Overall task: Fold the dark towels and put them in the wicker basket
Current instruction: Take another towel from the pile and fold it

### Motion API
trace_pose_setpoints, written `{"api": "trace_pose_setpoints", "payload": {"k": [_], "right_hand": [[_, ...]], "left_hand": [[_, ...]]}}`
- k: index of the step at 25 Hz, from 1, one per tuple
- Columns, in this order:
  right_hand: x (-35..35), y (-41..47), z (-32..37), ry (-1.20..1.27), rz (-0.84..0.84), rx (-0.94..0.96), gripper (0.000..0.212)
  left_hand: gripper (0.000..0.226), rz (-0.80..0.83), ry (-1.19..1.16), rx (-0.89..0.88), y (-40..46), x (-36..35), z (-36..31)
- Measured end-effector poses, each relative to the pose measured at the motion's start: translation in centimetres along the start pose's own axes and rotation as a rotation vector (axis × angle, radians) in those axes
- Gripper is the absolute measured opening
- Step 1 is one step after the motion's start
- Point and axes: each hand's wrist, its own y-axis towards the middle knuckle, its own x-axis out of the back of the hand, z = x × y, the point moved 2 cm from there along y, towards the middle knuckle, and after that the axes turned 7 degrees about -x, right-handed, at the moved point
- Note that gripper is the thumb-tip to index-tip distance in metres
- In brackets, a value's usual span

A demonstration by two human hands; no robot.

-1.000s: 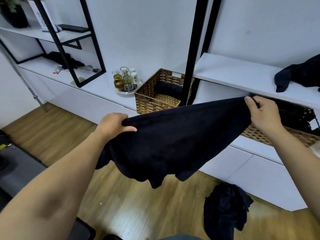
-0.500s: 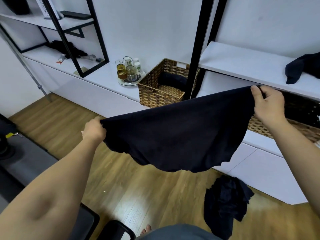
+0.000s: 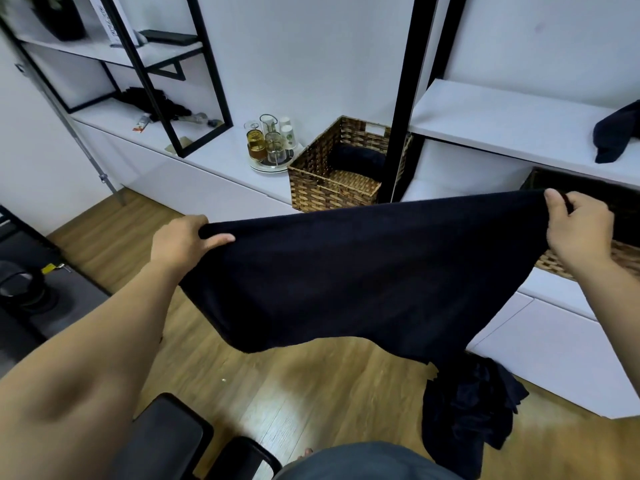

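I hold a dark towel [image 3: 363,271] stretched wide in the air between both hands. My left hand [image 3: 183,239] pinches its left top corner, and my right hand [image 3: 576,230] grips the right top corner. Beyond the towel, a wicker basket [image 3: 332,181] stands on the low white counter with a dark folded towel [image 3: 358,160] inside it. A heap of dark towels [image 3: 467,410] lies on the wooden floor at the lower right. Another dark towel [image 3: 614,133] sits on the white shelf at the far right.
A tray of glasses and cups [image 3: 272,147] stands left of the basket. A black upright post [image 3: 407,98] rises just right of the basket. A second, darker wicker basket [image 3: 588,258] sits under the right shelf. Black furniture [image 3: 166,441] lies near my legs.
I have spread the towel out flat between my hands; my left hand moved left and down, then rose a little, and the hanging folds opened out.
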Motion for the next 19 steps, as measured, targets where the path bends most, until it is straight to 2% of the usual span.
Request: {"api": "trace_pose_setpoints", "payload": {"k": [3,6,8,10,12,13,15,17,19], "right_hand": [[-0.1,0.3,-0.5,-0.019,0.004,-0.011,0.057],[-0.3,0.5,-1.1,-0.036,0.011,0.0,0.057],[-0.4,0.6,-1.2,-0.021,0.014,0.001,0.058],[-0.8,0.5,-1.0,-0.006,0.031,0.004,0.058],[-1.5,0.0,-0.6,0.036,0.067,0.023,0.055],[-1.9,-0.3,-0.4,0.079,0.085,0.038,0.052],[-2.3,-1.0,0.2,0.151,0.104,0.086,0.045],[-2.4,-0.9,1.7,0.201,0.107,0.129,0.04],[-2.7,0.4,2.8,0.253,0.062,0.086,0.041]], "left_hand": [[0.056,0.077,0.138,-0.2,0.1,1.3,0.0],[0.024,0.064,0.095,-0.27,0.7,1.3,0.9],[0.004,0.031,0.073,-0.17,0.8,1.3,2.1],[0.009,-0.001,-0.009,0.055,0.2,0.9,2.7],[0.015,-0.114,-0.259,0.239,-0.3,-0.3,1.9],[0.016,-0.194,-0.401,0.274,-0.4,-0.9,0.8],[0.021,-0.321,-0.556,0.229,-0.4,-1.5,-1.5],[0.024,-0.373,-0.478,0.103,0.7,-0.5,-3.2],[0.02,-0.403,-0.309,0.099,3.1,0.6,-3.4]]}}
